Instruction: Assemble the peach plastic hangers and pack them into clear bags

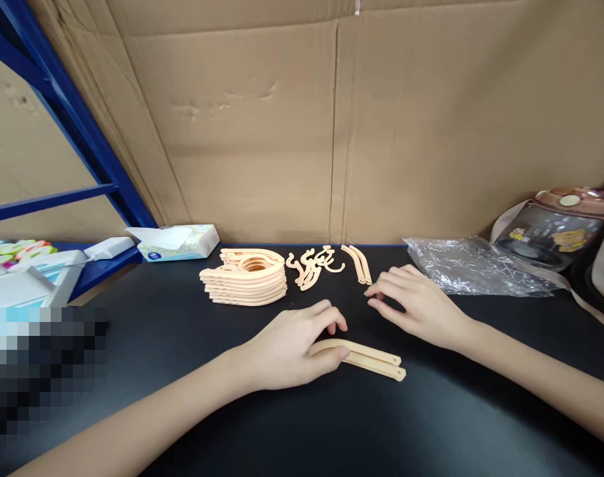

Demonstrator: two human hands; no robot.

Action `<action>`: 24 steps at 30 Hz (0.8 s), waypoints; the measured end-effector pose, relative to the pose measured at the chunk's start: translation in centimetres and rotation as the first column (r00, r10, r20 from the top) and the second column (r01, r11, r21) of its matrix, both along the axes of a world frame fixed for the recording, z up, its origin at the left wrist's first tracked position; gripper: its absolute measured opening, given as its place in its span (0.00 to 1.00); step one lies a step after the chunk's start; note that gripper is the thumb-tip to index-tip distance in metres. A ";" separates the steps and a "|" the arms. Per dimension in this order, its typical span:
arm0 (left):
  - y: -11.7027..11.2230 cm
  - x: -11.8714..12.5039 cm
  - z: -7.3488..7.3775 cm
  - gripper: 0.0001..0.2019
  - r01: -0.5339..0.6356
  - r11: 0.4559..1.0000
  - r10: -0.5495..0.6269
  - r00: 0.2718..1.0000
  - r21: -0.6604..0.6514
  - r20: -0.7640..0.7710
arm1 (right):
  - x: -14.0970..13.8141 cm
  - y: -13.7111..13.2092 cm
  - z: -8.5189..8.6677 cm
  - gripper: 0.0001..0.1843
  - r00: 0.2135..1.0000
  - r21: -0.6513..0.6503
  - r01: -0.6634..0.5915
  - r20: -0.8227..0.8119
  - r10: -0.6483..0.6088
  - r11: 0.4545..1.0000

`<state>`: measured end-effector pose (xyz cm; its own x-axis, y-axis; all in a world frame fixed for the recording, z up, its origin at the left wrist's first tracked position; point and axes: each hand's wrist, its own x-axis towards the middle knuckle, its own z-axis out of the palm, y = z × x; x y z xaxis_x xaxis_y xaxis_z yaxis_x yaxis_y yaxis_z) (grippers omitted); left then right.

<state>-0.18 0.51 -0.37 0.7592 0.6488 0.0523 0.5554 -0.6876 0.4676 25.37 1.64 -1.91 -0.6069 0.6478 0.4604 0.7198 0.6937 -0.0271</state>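
My left hand [302,344] grips two curved cream plastic hanger arms [376,361] low over the black table, the thumb lying along them. Their far ends, with small holes, point right; the near ends are hidden by the hand. With nothing in it, my right hand [418,305] hovers with thumb and fingers apart. Just beyond its fingertips lies another pair of hanger arms [357,265]. Several small loose hooks [312,266] are heaped left of that pair. Further left stands a stack of folded plastic hangers [245,281].
Cardboard [252,132] walls off the table's back edge. A tissue pack [177,242] lies back left, beside a blue metal frame [83,119]. At the right are a crumpled clear plastic bag [473,265] and a strapped drinking bottle [550,232]. Bright rings [21,250] sit far left.
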 end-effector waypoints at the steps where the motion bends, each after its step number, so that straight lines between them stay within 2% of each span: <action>1: 0.2 -0.1 -0.1 0.10 -0.007 1.000 0.007 1.000 -0.002 0.024 | 0.0 0.5 0.3 0.08 1.000 0.022 0.010 0.027 -0.011 1.000; 6: 1.0 -0.2 -0.7 0.17 -0.045 0.999 0.046 0.992 -0.014 0.113 | -1.1 4.2 1.1 0.10 0.988 0.105 0.007 0.156 -0.023 0.994; 12: 1.5 -0.1 -1.1 0.17 -0.084 0.989 0.104 0.981 -0.123 0.166 | -3.9 8.4 -0.2 0.11 0.975 0.078 0.006 0.222 -0.023 0.997; 18: 1.5 -0.1 -1.4 0.15 -0.084 0.988 0.106 0.979 -0.132 0.171 | -4.8 9.5 0.2 0.12 0.958 0.074 -0.027 0.287 0.005 0.997; 24: 1.5 -0.1 -1.7 0.14 -0.094 0.989 0.111 0.982 -0.114 0.151 | -4.4 9.8 0.8 0.10 0.949 0.020 -0.112 0.297 0.101 0.993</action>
